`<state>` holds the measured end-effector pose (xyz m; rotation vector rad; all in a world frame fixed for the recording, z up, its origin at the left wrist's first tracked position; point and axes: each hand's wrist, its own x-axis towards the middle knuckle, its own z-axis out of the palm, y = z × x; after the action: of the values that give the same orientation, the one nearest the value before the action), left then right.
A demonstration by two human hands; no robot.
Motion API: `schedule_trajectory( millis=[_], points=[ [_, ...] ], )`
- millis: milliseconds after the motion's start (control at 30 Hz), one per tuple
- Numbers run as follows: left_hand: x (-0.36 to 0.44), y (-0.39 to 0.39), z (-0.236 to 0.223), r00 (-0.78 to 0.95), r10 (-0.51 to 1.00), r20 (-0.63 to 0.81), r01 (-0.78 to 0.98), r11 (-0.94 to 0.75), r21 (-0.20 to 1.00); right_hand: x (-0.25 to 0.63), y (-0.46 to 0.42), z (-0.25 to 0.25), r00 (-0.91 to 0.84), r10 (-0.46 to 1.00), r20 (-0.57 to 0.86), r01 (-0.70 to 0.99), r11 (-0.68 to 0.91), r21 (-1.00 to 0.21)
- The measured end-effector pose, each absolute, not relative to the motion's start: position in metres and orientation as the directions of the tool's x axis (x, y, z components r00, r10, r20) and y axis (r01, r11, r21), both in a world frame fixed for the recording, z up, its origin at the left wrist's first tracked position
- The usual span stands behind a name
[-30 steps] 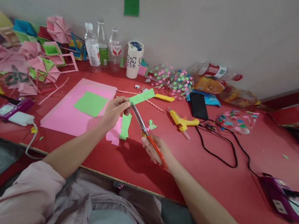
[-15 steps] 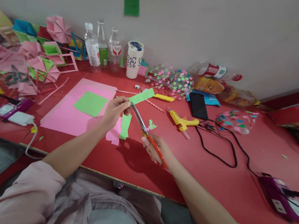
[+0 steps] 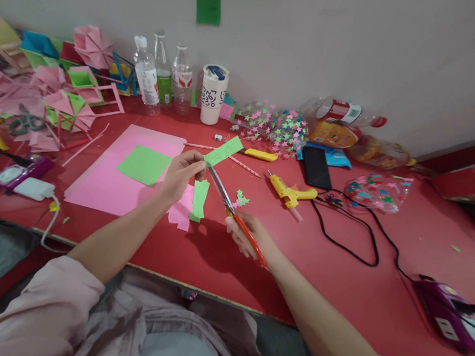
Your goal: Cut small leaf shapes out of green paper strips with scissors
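Between the thumb and fingers of my left hand is one end of a green paper strip with faint drawn marks. My right hand grips red-handled scissors, their blades pointing up and left. The blade tips touch or nearly touch the strip's lower edge beside my left fingertips. Beneath my hands lie a pink paper scrap and a green paper piece. Small cut-out stars rest right of the blades. A green square lies on a large pink sheet at left.
A yellow glue gun, a black phone and a yellow cutter lie on the red table. Bottles, a white cup and bags of paper stars line the wall. Black cables run rightward.
The green strip has tilted slightly and its free end has shifted a little left, uncovering more of the yellow cutter. Both hands hold almost the same places.
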<state>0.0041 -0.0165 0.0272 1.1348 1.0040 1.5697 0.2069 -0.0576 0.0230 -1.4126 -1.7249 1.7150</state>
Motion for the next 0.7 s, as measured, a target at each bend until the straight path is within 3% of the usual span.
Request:
schedule_trajectory(
  millis=[300,700],
  points=[
    [0.009,-0.019,0.025,-0.158,0.954,0.256,-0.242,-0.289,0.926,0.206,-0.063,0.021,-0.469,0.804,-0.365,0.384,-0.187,-0.904],
    [0.013,-0.021,0.025,-0.138,0.970,0.201,-0.296,-0.234,0.926,0.203,-0.071,0.029,-0.487,0.804,-0.342,0.338,-0.188,-0.922]
  ],
)
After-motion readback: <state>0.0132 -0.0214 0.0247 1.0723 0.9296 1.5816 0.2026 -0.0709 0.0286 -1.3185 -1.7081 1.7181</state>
